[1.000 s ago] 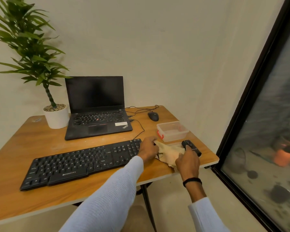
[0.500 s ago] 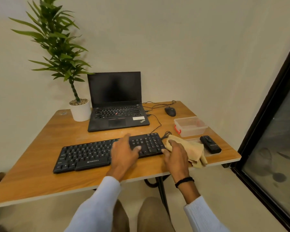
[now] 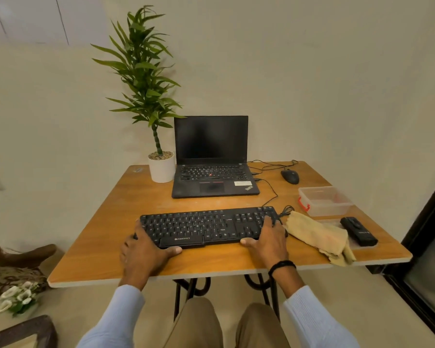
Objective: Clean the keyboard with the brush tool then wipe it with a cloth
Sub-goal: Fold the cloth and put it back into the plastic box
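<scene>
Keyboard spans both hands: left hand clasps its left end, right hand its right end. Probably light and stiff, so best held by the ends. Soft cloth and brush lie beyond the right hand.

Single head-worn view close above the table; faces forward and down.

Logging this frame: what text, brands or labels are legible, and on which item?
"ZEBRONICS": front edge of the keyboard.
"ThinkPad": palm rest of the laptop, barely legible.
The white sticker on the laptop: blurred.
Print on the black brush tool: too small.
Key legends: too small.
</scene>
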